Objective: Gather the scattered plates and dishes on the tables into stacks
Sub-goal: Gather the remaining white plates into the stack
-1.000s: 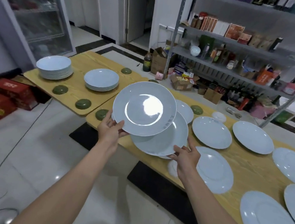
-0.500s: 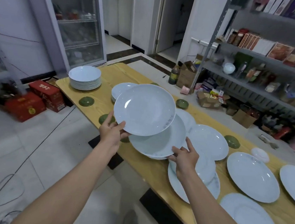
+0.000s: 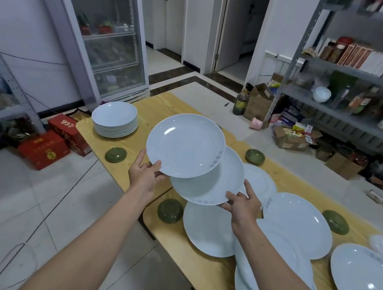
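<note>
plate stack (image 3: 114, 118) on far table (image 3: 161, 108), loose plates (image 3: 296, 223) nearer right, possibly overlapping

pale blue-white plates (image 3: 185, 145), faint grey rim motif, dark green bowls (image 3: 170, 211), yellow wood-grain tables (image 3: 207, 268), red boxes (image 3: 44, 152)

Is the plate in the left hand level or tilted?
Tilted. The left hand grips the white plate by its near edge; its far rim sits higher, face toward the camera.
</note>
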The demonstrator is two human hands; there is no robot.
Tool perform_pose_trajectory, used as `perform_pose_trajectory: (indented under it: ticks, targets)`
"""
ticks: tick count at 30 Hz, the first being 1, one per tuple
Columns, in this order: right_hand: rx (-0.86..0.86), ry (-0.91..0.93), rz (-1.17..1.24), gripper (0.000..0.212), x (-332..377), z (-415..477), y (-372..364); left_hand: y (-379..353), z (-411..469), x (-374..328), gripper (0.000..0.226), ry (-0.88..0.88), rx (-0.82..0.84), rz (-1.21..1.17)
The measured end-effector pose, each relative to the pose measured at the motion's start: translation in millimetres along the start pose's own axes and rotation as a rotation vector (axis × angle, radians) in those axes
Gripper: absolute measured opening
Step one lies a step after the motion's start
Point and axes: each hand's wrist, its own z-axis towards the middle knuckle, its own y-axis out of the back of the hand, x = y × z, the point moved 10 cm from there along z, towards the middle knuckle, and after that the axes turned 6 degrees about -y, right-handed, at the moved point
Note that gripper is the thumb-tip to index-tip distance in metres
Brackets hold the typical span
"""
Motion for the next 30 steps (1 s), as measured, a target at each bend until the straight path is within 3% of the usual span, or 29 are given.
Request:
perform_pose_trajectory:
  ticks: [30]
  targets:
    - [-0.195, -0.065, -0.039, 0.084, -36, 148, -149, -10, 239, 3, 0.072, 0.194, 0.106, 0.075]
